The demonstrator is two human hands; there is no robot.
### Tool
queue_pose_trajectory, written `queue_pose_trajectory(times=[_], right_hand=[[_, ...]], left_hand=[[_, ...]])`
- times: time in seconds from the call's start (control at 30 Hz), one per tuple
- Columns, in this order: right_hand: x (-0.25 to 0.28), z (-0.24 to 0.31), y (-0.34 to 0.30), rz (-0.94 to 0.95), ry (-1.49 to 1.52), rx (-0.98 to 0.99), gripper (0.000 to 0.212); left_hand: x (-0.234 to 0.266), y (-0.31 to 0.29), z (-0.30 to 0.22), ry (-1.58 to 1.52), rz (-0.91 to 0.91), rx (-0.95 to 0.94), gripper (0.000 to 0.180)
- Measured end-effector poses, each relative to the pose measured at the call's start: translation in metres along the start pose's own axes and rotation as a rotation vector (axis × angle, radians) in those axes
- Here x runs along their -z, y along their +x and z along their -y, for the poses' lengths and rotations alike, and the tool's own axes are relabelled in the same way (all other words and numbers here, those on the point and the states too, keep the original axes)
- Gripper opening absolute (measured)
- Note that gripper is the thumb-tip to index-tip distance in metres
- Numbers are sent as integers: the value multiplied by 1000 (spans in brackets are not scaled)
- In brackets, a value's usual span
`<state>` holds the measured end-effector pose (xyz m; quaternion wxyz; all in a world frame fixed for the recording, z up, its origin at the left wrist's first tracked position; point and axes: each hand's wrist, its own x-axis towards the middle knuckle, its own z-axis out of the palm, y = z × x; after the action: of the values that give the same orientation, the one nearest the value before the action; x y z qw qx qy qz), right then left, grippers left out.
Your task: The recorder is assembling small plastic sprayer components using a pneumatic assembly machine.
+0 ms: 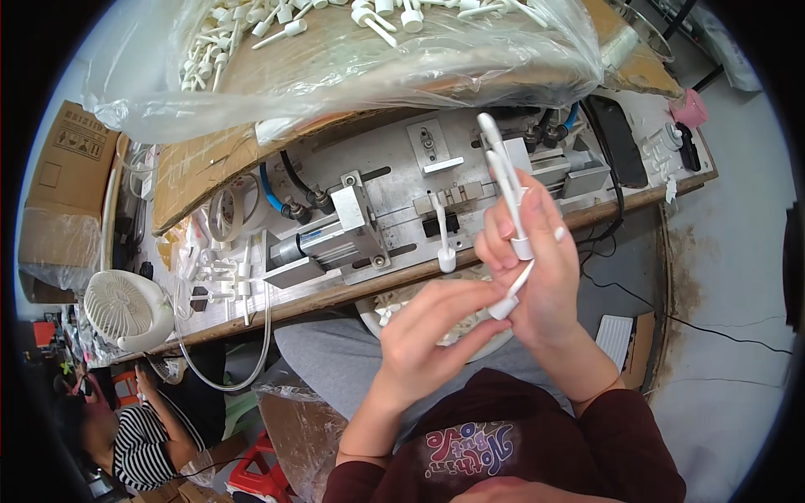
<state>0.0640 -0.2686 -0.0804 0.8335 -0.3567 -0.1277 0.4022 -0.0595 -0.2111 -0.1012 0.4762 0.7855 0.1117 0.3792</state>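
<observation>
My right hand (545, 268) is raised in front of the bench, fingers wrapped round several white plastic sticks with cup-shaped ends (506, 180). They point up and away from the palm. Just left of it, my left hand (432, 335) pinches the cup end of another white plastic stick (503, 308), whose shaft runs up against my right palm. Beyond my hands, one similar white piece (442, 230) rests in a metal clamping fixture (453, 197), its cup end hanging toward the bench's front edge. Some of the held shafts are hidden behind my right fingers.
Pneumatic cylinders (323, 239) flank the fixture. Behind, clear plastic on cardboard (402, 67) bears many white pieces. A white fan (126, 310) stands left; a tub of pieces (369, 314) sits below my hands. A co-worker in a striped shirt (142, 444) is at lower left.
</observation>
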Motion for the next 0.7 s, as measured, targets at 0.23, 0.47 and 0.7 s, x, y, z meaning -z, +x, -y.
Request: queue_pose_trajectory(times=[0.23,0.47,0.7], right_hand=[[3,-1,3,-27,-45,76,42],[22,11,7,-126,-134,277,43],[32,7,-4,-162,-114,251,38]], left_hand=[[10,1,-12,4,137,-68,39],[17,-1,-8,297,13,-63,37],[5,10,30,796,21,-129,31]])
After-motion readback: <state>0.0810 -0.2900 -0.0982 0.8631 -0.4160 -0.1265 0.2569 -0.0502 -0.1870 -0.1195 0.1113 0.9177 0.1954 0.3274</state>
